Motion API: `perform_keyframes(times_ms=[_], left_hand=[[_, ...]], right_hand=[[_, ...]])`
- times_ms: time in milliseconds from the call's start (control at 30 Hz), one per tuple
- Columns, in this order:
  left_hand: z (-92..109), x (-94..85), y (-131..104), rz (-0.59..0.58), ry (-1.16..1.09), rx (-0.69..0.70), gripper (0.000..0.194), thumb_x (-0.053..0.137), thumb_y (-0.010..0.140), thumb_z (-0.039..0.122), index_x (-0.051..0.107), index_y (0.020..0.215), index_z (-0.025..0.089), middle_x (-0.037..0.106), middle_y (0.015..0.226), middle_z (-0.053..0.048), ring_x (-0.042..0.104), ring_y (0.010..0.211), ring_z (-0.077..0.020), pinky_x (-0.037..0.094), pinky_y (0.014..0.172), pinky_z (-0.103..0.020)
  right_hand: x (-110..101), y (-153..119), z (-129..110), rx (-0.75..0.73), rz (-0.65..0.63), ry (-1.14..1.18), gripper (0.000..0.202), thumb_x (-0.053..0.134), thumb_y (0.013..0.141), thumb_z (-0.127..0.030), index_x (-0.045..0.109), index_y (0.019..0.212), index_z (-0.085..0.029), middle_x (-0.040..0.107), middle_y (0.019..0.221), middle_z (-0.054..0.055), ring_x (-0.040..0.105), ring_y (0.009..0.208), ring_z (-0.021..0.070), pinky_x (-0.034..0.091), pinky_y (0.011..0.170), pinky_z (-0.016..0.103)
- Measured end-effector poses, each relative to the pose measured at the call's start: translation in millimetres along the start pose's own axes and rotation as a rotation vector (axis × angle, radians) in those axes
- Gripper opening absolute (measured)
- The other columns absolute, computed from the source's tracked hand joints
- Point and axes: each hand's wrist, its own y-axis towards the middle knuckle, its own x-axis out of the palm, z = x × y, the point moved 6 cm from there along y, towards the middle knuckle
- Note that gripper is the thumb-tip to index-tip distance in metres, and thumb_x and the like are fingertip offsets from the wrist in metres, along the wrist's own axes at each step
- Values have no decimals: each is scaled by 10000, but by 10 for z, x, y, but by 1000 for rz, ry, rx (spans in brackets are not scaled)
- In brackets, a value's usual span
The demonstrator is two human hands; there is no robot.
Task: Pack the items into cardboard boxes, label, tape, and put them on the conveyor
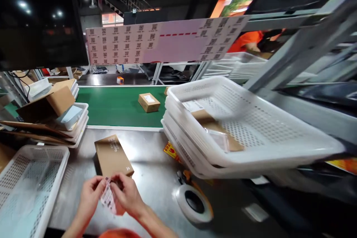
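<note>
Both hands meet low in the view, just in front of a closed brown box on the metal table. Pinched between them is a small printed pinkish-white sheet, hanging down with an orange-red part at its lower right. My left hand grips its upper left edge with thumb and fingers. My right hand has closed on its upper right side. The box lies a little tilted in the view, white print on its top.
Stacked white baskets stand at the right, beside a tape roll in a dispenser. Another white basket and open cartons are at the left. A small box rests on the green belt. An orange-clothed person is behind.
</note>
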Motion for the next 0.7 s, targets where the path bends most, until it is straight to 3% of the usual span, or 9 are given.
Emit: perform_keyframes(times_ms=[200,467,700], left_hand=[[49,20,-27,-67,72,33,599,822,702,748,839,795,157,804,756,-97,701,693,-210,563,669,-288],[-160,1,-1,-115,44,0,499,844,728,653,826,820,163,800,776,-77,689,707,-202,554,704,-295],[-318,120,9,-41,105,28,412,815,748,574,735,703,172,710,671,-44,628,670,-180,519,670,-291]], right_hand=[[-27,-25,-131,-256,17,-124,154,590,951,-180,740,928,-207,780,866,50,729,772,185,570,725,298],[-18,-35,-84,-276,-47,-201,170,606,954,-184,773,949,-219,804,863,52,756,776,187,595,721,285],[-14,-107,-21,-304,-92,-189,179,592,978,-245,760,942,-293,799,837,24,764,731,204,607,675,280]])
